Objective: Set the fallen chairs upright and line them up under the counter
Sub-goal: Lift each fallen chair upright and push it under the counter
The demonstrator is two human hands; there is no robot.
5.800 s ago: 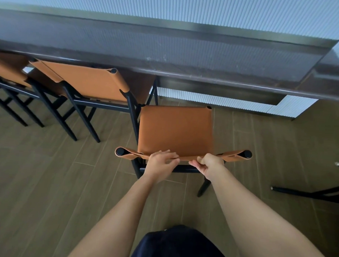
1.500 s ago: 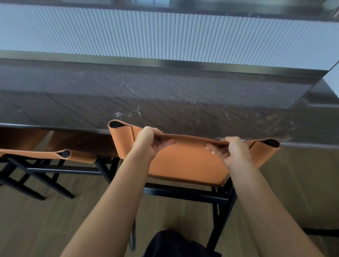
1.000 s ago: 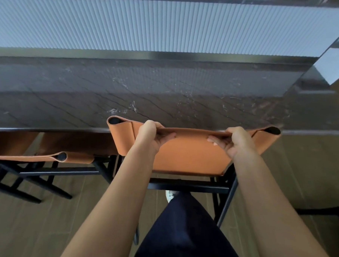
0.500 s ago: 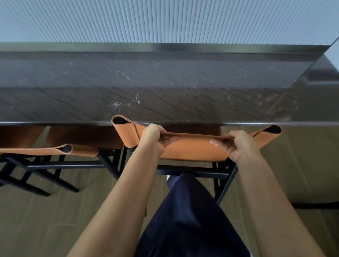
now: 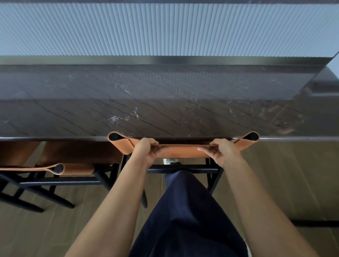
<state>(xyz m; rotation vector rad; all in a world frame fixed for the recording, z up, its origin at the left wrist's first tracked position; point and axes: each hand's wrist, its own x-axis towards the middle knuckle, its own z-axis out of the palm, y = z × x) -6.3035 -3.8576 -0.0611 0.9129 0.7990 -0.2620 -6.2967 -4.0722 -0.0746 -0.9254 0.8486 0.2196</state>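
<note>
The chair [image 5: 180, 152] is seen at the centre of the frame, upright, with its seat hidden under the bench [image 5: 166, 101]. Its backrest is a tan leather sling, smooth and stitched, rolled at each end into a rounded loop over a black post. The 2 loops lie level with the bench's front edge; whether they touch it cannot be told.

The left grip [image 5: 144, 151] is curled over the sling's top edge just right of the left loop, leather pinched between fingers and thumb. The right grip [image 5: 224, 154] is wrapped round the same edge just left of the right loop, its fingers laid along the leather. Thin black frame rails are visible below the sling.

The bench is a dark, glossy stone slab with pale veins and a rounded front edge. Above it, a white fluted panel [image 5: 169, 31] is spread across the upper frame.

At lower left a second chair [image 5: 73, 169] of the same make is tucked under the bench, with more tan leather beyond it at the far left edge. A navy trouser leg [image 5: 190, 216] is raised at lower centre, over a floor [image 5: 288, 182] of wood-grain planks.
</note>
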